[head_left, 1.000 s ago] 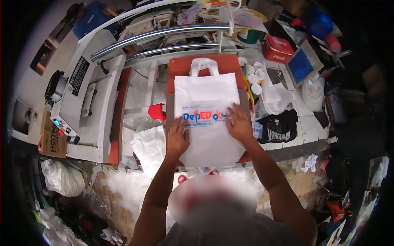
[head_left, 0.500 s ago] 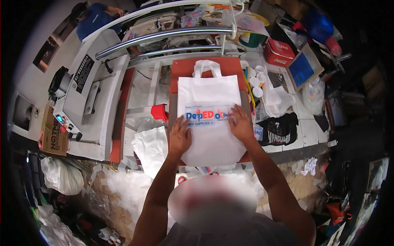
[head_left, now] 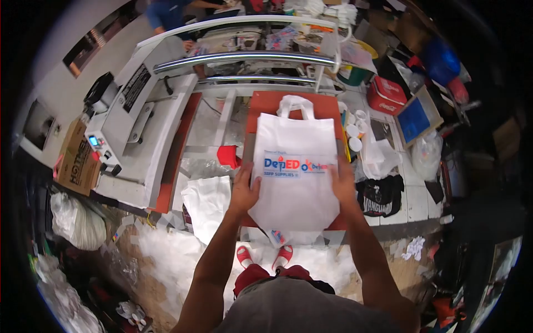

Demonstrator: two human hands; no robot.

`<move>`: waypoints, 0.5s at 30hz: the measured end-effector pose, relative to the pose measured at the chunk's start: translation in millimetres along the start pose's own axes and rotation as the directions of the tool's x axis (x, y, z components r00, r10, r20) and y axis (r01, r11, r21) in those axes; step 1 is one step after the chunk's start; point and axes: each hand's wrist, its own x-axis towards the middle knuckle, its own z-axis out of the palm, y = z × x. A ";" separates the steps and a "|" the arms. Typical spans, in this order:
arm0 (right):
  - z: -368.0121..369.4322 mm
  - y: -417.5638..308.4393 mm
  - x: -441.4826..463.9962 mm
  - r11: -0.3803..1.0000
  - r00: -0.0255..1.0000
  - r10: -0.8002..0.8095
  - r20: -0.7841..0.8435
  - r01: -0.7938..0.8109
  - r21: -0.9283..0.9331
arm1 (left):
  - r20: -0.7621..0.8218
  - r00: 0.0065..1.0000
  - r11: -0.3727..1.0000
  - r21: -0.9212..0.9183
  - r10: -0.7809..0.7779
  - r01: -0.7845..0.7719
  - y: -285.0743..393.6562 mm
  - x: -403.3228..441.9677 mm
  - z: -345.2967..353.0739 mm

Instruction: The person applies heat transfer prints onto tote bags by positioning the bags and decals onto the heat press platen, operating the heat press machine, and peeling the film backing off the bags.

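A white cloth bag (head_left: 294,205) with a red and blue print lies flat on the red pad (head_left: 261,102) of the press, its handles pointing away from me. My left hand (head_left: 245,188) rests at the bag's left edge, fingers spread and thumb on the cloth. At the right edge is my right hand (head_left: 343,182), thumb over the print's right end and the other fingers stretched along the side. Neither hand has closed round the bag.
The press head (head_left: 125,111) stands at the left, with chrome rails (head_left: 244,57) across the back. A second white bag (head_left: 206,205) lies left of the pad. White cups (head_left: 353,131), a black bag (head_left: 382,195) and a red cooler (head_left: 387,94) are at the right. A person (head_left: 166,14) is at the back left.
The view has tilted and shifted. My right hand has moved outward from the bag's printed area to its right edge, and my left hand lies along the left edge. More of the print shows.
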 end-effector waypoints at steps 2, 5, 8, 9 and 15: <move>-30.4 27.4 -18.7 0.964 0.963 0.264 -0.043 -0.263 0.036 | -0.047 0.994 0.974 -0.209 -0.103 0.091 -6.5 -6.6 -52.5; -93.6 97.6 -69.8 0.961 0.988 0.049 -0.143 -0.086 -0.264 | -0.170 0.950 0.961 -0.137 -0.262 0.240 -36.1 -28.5 -145.0; -140.6 124.2 -124.8 0.871 0.878 0.456 -0.144 -0.406 0.278 | -0.426 0.869 0.931 0.139 -0.252 0.338 -100.8 -42.0 -234.5; -161.0 119.6 -143.7 0.822 0.817 0.567 -0.109 -0.569 0.008 | -0.495 0.845 0.926 0.186 -0.201 0.329 -123.6 -39.1 -262.4; -212.0 110.6 -226.9 0.707 0.822 0.517 -0.237 -0.567 -0.424 | -0.402 0.843 0.533 0.654 -0.358 0.538 -201.1 1.5 -357.2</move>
